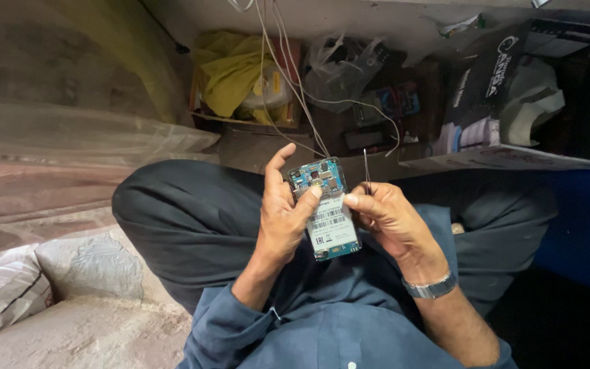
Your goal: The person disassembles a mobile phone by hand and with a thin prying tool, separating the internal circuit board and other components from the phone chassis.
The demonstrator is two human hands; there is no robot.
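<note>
- A small blue circuit board (pixel 324 208), bare of any casing and carrying a white sticker on its near half, sits over the seated person's lap, between the two hands and above the dark trousers (pixel 186 219).
- The left hand (pixel 283 213) wraps the board's left edge, its forefinger curled over the face just above the sticker and its thumb raised clear; a slackening of that one-sided hold could let the board slide down onto the blue shirt (pixel 322 321).
- The right hand (pixel 389 217), a metal watch (pixel 433 287) at its wrist, pinches a thin dark pointed tool (pixel 367 171) between thumb and fingertips beside the board's right edge.
- A slip of that point could, on this view, scratch the tiny parts on the far half of the board or jab the left forefinger lying close by.
- Thin white wires (pixel 288 75) hang from above and end near the board's far edge; whether they are attached cannot be told, but a tug on the board might snag them.
- Beyond the knees, a yellow bag (pixel 230 75), clear plastic bags (pixel 339 65) and a dark box (pixel 486 82) crowd the floor, where a dropped part could be hard to find.
</note>
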